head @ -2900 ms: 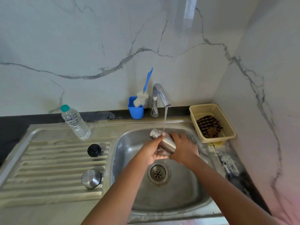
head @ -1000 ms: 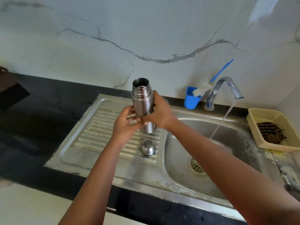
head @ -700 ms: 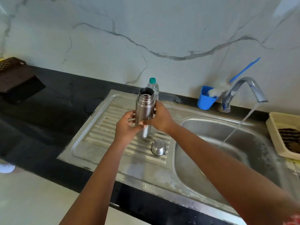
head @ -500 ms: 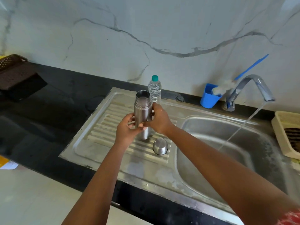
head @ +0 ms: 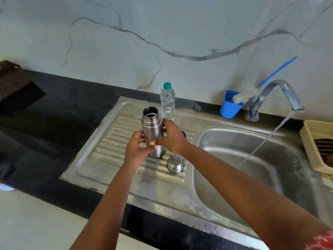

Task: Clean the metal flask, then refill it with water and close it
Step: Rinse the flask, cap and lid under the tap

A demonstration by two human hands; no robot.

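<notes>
The metal flask [head: 151, 127] stands upright over the ribbed drainboard [head: 115, 141], its mouth uncapped. My left hand [head: 137, 148] grips its lower body from the left. My right hand [head: 172, 137] holds it from the right. Whether its base rests on the drainboard I cannot tell. The steel cup lid [head: 175, 163] lies mouth down just right of the flask. A black stopper [head: 183, 133] peeks out behind my right hand. A clear water bottle [head: 167, 102] with a teal cap stands behind the flask.
The tap [head: 281, 94] runs a stream into the sink basin [head: 234, 159] on the right. A blue cup [head: 229, 107] holds a bottle brush [head: 266, 80] by the tap. A beige basket [head: 311, 141] sits at far right, a dark basket [head: 12, 82] at far left.
The flask has gone from under the tap in the basin to upright over the drainboard, both hands still on it. In the last half second it sank slightly.
</notes>
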